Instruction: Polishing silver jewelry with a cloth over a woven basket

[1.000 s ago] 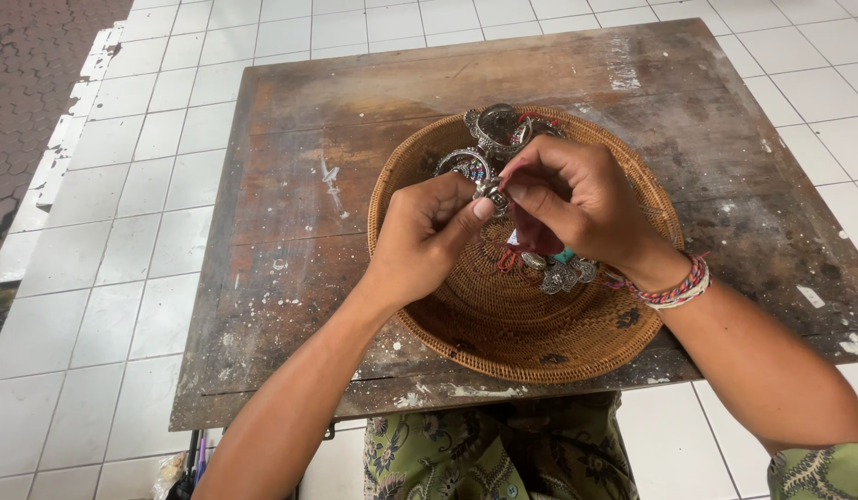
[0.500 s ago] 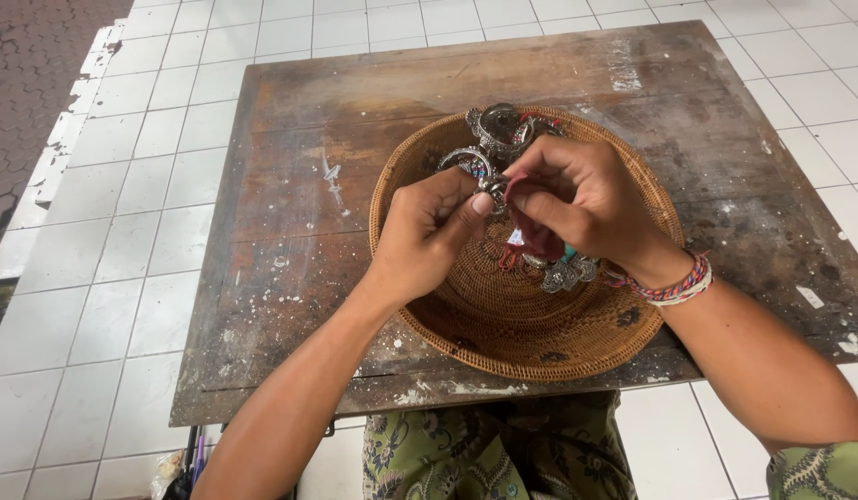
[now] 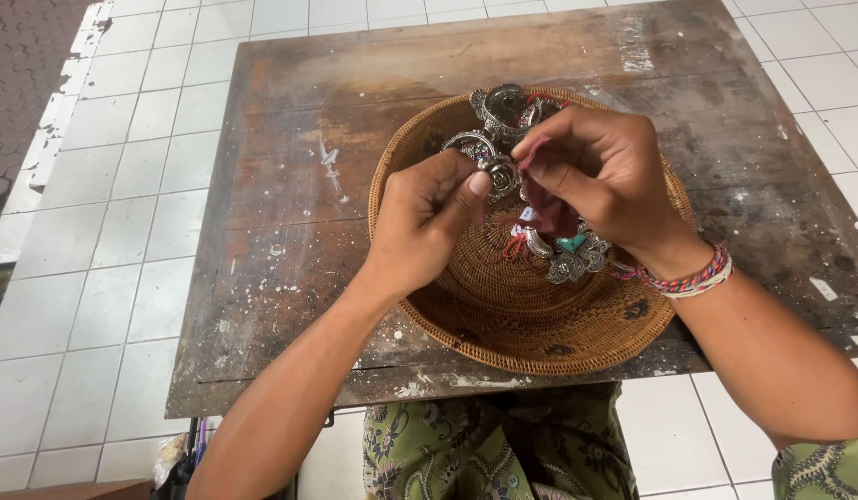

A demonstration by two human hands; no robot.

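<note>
While both hands are staying almost unmoved over the woven basket (image 3: 503, 324), the left hand (image 3: 427, 222) keeps pinching a silver ring (image 3: 499, 174) and the right hand (image 3: 600, 176), at three o'clock of it, is rubbing it with a dark red cloth (image 3: 551, 211).

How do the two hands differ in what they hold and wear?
The left hand pinches a small silver ornament with a bare wrist; the right hand holds a dark red cloth and wears braided bracelets. Both are over the woven basket.
</note>
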